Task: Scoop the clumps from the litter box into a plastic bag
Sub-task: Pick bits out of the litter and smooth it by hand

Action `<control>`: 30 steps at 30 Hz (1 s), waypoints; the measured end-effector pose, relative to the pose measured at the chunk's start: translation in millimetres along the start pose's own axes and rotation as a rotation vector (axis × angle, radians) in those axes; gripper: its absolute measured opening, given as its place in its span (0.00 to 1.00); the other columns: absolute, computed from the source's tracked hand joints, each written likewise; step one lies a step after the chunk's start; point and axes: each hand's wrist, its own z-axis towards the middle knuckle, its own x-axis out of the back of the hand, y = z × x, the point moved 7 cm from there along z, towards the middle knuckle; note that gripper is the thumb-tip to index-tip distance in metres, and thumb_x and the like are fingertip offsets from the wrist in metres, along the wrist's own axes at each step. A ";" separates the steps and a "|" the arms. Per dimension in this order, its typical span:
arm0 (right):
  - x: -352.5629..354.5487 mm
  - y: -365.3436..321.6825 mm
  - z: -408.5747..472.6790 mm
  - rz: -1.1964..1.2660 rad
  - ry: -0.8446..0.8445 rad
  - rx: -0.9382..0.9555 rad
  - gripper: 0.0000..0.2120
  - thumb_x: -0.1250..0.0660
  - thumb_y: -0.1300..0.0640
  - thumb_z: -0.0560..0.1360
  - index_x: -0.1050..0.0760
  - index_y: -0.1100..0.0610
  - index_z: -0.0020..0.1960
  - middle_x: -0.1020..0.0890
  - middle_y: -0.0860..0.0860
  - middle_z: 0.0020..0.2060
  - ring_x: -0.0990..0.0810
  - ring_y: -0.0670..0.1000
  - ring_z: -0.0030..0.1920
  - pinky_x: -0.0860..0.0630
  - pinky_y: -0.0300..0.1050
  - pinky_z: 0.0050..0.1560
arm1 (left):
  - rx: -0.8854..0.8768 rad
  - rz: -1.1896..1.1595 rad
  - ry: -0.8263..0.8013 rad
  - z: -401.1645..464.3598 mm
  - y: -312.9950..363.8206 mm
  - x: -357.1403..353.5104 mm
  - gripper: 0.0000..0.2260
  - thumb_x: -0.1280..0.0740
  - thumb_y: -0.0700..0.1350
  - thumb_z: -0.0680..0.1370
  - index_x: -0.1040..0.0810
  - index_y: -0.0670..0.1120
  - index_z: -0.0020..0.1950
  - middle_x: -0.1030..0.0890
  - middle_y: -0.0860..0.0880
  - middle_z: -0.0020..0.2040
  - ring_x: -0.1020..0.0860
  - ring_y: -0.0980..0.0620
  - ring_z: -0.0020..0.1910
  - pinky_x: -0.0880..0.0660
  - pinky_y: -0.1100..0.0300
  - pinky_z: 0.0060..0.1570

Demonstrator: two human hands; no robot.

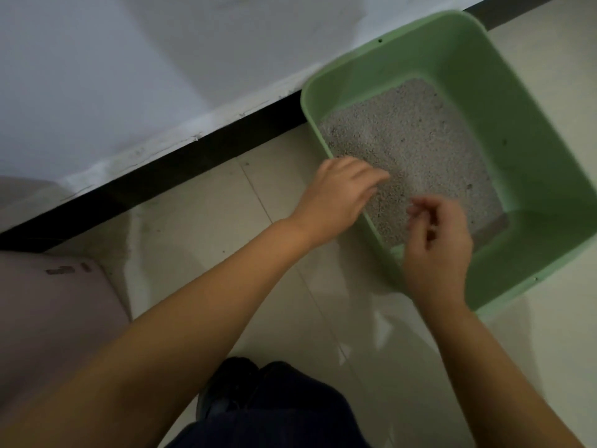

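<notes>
A light green litter box [529, 130] sits on the tiled floor against the wall, partly filled with grey granular litter [416, 140]. My left hand [339, 195] hovers over the box's near-left rim, fingers loosely extended toward the litter, holding nothing. My right hand [436, 244] is over the near corner of the box with its fingers loosely curled; nothing can be seen in it. No scoop or plastic bag is in view.
A white wall with a black baseboard [181, 169] runs diagonally behind the box. A pale pink rounded object [55, 312] stands at the left. My dark trousers [268, 409] are at the bottom. Glossy cream tiles [206, 215] lie between them.
</notes>
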 end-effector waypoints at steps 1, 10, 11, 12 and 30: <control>-13.5 -17.8 -13.7 0.049 -0.070 0.105 0.10 0.44 0.64 0.75 0.25 0.61 0.51 0.23 0.56 0.42 0.25 0.51 0.43 0.29 0.42 0.45 | 0.052 -0.012 0.075 -8.8 -9.7 13.7 0.11 0.38 0.42 0.77 0.20 0.43 0.55 0.18 0.46 0.48 0.22 0.45 0.49 0.34 0.55 0.51; -145.6 34.3 -91.1 -0.215 -0.733 0.137 0.09 0.36 0.60 0.73 0.22 0.61 0.52 0.23 0.59 0.48 0.24 0.61 0.48 0.23 0.52 0.47 | 0.823 -0.026 0.273 -179.5 -104.7 40.4 0.10 0.39 0.36 0.77 0.22 0.40 0.56 0.21 0.43 0.47 0.25 0.45 0.48 0.27 0.50 0.50; -147.1 34.4 -90.5 -0.225 -0.720 0.147 0.08 0.35 0.61 0.73 0.22 0.61 0.51 0.22 0.59 0.46 0.24 0.61 0.47 0.23 0.51 0.45 | 0.874 -0.009 0.295 -192.2 -106.6 39.8 0.10 0.39 0.36 0.77 0.23 0.40 0.56 0.21 0.42 0.47 0.25 0.45 0.48 0.27 0.50 0.50; -147.9 33.9 -89.9 -0.234 -0.707 0.158 0.06 0.34 0.62 0.73 0.22 0.61 0.49 0.22 0.59 0.45 0.24 0.60 0.47 0.23 0.50 0.43 | 0.924 0.002 0.314 -203.7 -107.3 39.2 0.10 0.40 0.36 0.77 0.24 0.41 0.57 0.22 0.42 0.47 0.26 0.45 0.49 0.27 0.50 0.51; -152.6 32.7 -82.7 -0.383 -0.668 0.179 0.05 0.34 0.61 0.74 0.24 0.64 0.44 0.22 0.60 0.43 0.23 0.59 0.41 0.28 0.44 0.34 | 0.727 0.255 0.076 -182.4 -116.4 11.8 0.02 0.31 0.43 0.72 0.21 0.44 0.42 0.21 0.46 0.42 0.24 0.43 0.43 0.41 0.58 0.46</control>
